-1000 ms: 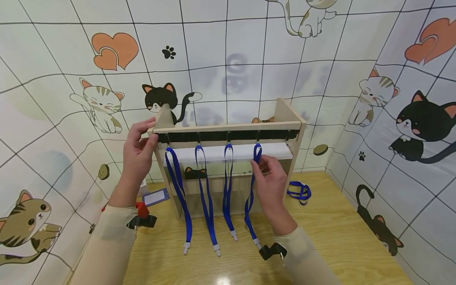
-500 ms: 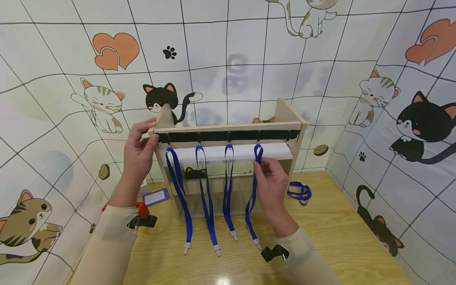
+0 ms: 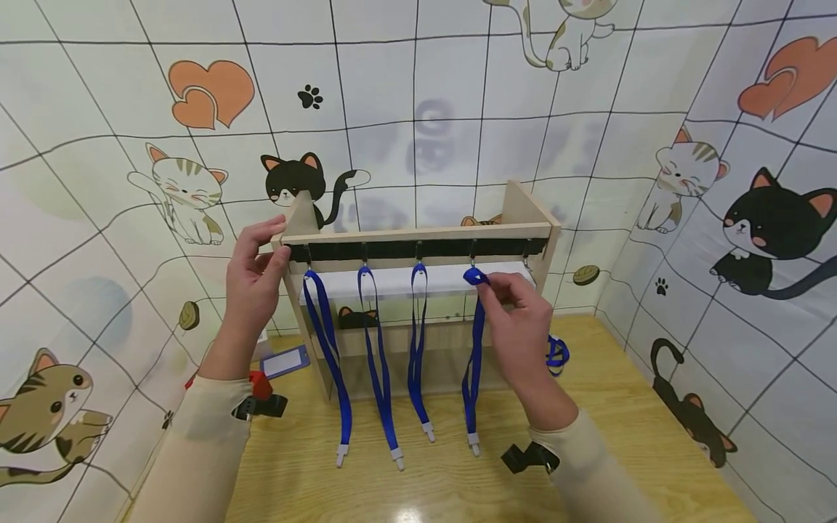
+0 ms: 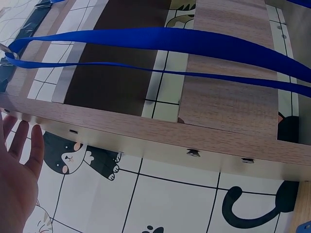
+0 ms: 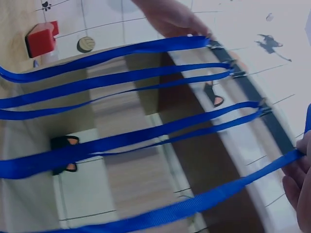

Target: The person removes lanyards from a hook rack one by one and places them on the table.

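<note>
— How is the left hand (image 3: 253, 280) posed?
— It is held up, its thumb (image 3: 276, 267) parted from its fingers (image 4: 18, 141), which are shown nearly straight in the left wrist view.
— And the right hand (image 3: 521, 319)?
— Its thumb and forefinger are held together in a pinch; the other fingers are folded.
— The forearms (image 3: 225, 356)?
— Both are stretched forward, well apart, partly covered by pale sleeves (image 3: 203, 450).

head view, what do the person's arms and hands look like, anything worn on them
The left sleeve and right sleeve are long, plain and cream. A small black box sits by each cuff: left box, right box. The left hand and right hand are bare, with no gloves.
</note>
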Tool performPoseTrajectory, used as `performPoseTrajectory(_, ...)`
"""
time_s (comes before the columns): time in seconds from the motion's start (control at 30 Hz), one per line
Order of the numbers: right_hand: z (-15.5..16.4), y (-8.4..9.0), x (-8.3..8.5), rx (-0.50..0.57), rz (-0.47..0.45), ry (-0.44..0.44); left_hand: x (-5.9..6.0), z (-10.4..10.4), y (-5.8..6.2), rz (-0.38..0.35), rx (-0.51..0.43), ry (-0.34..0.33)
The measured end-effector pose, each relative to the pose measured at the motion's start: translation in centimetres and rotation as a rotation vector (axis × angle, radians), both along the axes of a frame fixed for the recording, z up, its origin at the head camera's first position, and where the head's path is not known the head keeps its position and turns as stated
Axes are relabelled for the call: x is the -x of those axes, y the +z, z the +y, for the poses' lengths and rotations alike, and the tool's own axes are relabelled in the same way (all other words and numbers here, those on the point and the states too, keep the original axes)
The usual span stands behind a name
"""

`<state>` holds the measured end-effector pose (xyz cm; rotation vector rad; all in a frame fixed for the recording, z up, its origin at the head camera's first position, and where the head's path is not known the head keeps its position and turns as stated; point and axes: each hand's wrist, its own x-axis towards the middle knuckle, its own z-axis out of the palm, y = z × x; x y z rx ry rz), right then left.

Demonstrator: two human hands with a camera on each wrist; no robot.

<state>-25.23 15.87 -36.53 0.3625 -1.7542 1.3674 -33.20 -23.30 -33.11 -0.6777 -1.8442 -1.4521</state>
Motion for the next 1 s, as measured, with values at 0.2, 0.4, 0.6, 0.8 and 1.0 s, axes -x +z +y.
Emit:
performPoseTrajectory(0.2,2.4,2.5,-1.1,0.016,-0.066,0.038,0.1,0.1,-0.2,0.0,0.003,0.012)
performPoseTrajectory(0.4,5.4,4.9,-2.1,-0.027,-0.071,0.069,0.1,0.2,-0.2,-0.002,0.009,0.03)
performPoseTrajectory(0.6,8.6,6.5,-2.7,-0.083,-0.078,0.101,0.0,0.0,-0.1,0.004,0.003,0.014)
performPoseTrajectory(0.8,11.6,7.0,-3.5,-0.158,-0.131,0.027,-0.5,0.0,0.1,-0.012,-0.006,0.0)
performPoseTrajectory(1.0,14.8,6.7,-3.9,-0.202,-0.18,-0.063,-0.5,0.3,0.1,-0.013,-0.006,-0.008)
